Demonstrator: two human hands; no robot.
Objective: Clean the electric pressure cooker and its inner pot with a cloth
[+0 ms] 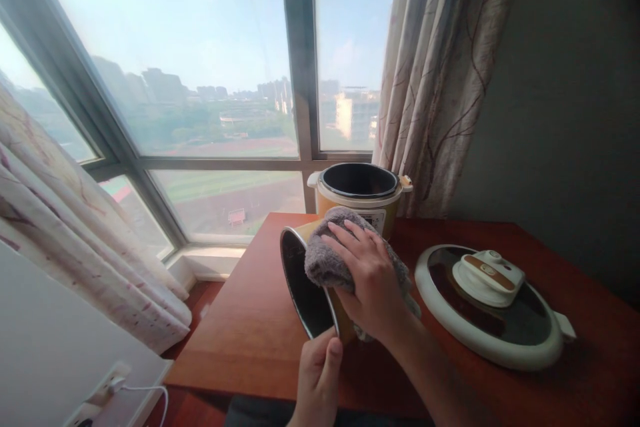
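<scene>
A cooker's inner pot [307, 293], dark inside and gold outside, lies tilted on its side with its mouth facing left. My left hand [317, 367] grips the pot's lower rim, thumb on top. Pressed over the pot's outer wall is a grey towel [327, 257], bunched beneath my right hand [367, 273], whose fingers curve over it. Behind the pot stands the cooker body [360, 200], with a dark round opening and white side handles. To the right, a cooker lid [495, 307] with a white rim and dark centre rests on the table.
The reddish-brown wooden table [230, 320] stands against tall windows [210, 93]. Patterned curtains [435, 67] hang on both sides. At the lower left, a white cable [155, 388] runs from a plug at a wall socket.
</scene>
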